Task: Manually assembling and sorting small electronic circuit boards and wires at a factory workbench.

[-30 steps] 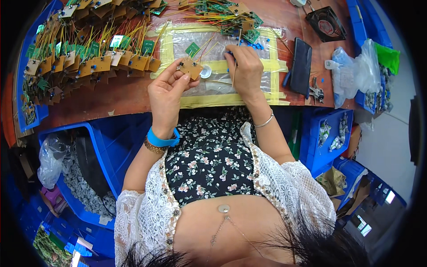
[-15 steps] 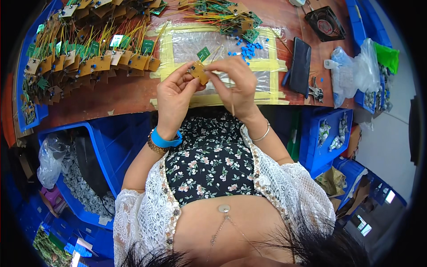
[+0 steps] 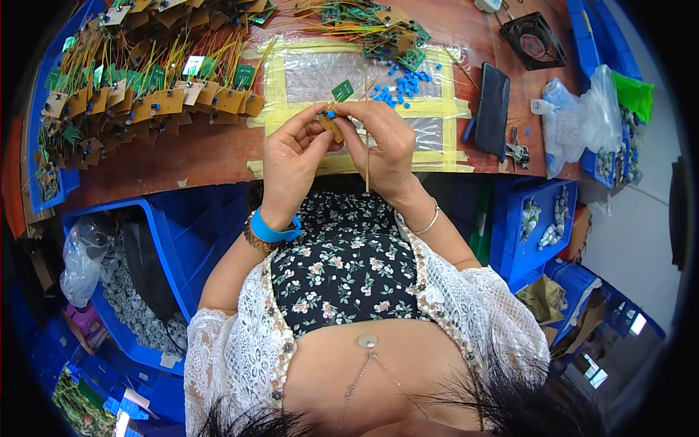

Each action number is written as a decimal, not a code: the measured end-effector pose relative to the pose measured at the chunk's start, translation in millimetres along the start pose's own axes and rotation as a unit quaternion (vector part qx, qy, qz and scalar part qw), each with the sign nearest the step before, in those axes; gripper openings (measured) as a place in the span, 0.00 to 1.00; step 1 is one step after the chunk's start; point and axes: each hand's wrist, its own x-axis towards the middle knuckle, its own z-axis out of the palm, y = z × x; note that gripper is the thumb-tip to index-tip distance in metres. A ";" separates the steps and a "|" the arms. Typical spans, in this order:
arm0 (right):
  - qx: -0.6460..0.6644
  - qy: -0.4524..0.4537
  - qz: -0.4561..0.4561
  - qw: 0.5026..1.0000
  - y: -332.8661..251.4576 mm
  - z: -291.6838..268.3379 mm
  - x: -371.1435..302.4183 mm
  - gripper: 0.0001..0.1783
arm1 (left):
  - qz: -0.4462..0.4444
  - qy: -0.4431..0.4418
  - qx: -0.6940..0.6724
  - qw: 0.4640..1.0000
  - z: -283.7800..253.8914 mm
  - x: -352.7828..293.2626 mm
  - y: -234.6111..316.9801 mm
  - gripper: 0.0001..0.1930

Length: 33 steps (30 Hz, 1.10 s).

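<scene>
1. Right hand (image 3: 386,146) has moved from the loose blue blocks (image 3: 404,86) to the brown board (image 3: 332,130), upper centre, since a second ago.
2. Left hand (image 3: 287,162) pinches the board between thumb and fingers, probably to steady it and leave its top free.
3. Right hand: fingertips narrow at the board beside one blue piece (image 3: 331,114); can't tell if gripping that piece. Holds a thin stick (image 3: 367,166), seemingly tucked out of the way.
4. Green board (image 3: 342,90) sits just above the fingers.
5. Loose blocks lie right of centre on the taped surface (image 3: 320,73), presumably for short reach.

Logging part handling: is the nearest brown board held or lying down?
Held: the left hand grips the brown board; the right hand, holding a thin stick, is at its upper edge.
</scene>
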 end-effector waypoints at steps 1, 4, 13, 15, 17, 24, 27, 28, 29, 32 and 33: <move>0.000 0.000 0.000 1.000 0.6 -0.1 -0.1 0.11 | -0.001 0.000 0.005 1.000 0.3 -0.3 -0.7 0.19; -0.005 -0.001 -0.009 1.000 1.3 0.5 0.8 0.11 | -0.001 0.000 0.011 1.000 1.7 -0.4 -0.1 0.19; 0.000 -0.004 -0.004 1.000 0.2 1.2 2.9 0.10 | 0.011 -0.002 0.018 1.000 1.7 -0.3 -0.2 0.19; 0.004 -0.003 -0.006 1.000 0.7 1.5 2.6 0.11 | 0.012 -0.001 0.020 1.000 1.3 -0.1 -0.5 0.18; 0.013 -0.005 0.011 1.000 -0.8 1.6 2.8 0.10 | 0.008 0.013 0.020 1.000 1.4 0.3 -0.4 0.16; 0.027 -0.009 0.027 0.999 -4.9 3.5 2.3 0.10 | 0.014 0.048 0.022 0.998 1.4 2.2 1.8 0.12; 0.020 -0.002 0.010 1.000 -7.4 5.8 1.3 0.10 | 0.019 0.056 0.022 0.998 -0.1 1.4 1.8 0.12; 0.021 -0.002 0.008 1.000 -8.4 7.1 1.1 0.10 | 0.019 0.058 0.019 0.998 -1.0 1.0 1.2 0.12; 0.021 -0.001 0.009 1.000 -9.0 7.8 0.5 0.10 | 0.017 0.059 0.015 0.998 -1.2 0.7 0.8 0.11; 0.017 0.000 0.002 1.000 -10.5 10.9 1.8 0.10 | 0.029 0.080 0.023 0.996 -0.4 -0.9 3.9 0.11; 0.013 0.000 -0.006 1.000 -11.2 11.4 2.4 0.11 | 0.029 0.079 0.023 0.996 -0.6 -2.0 4.6 0.11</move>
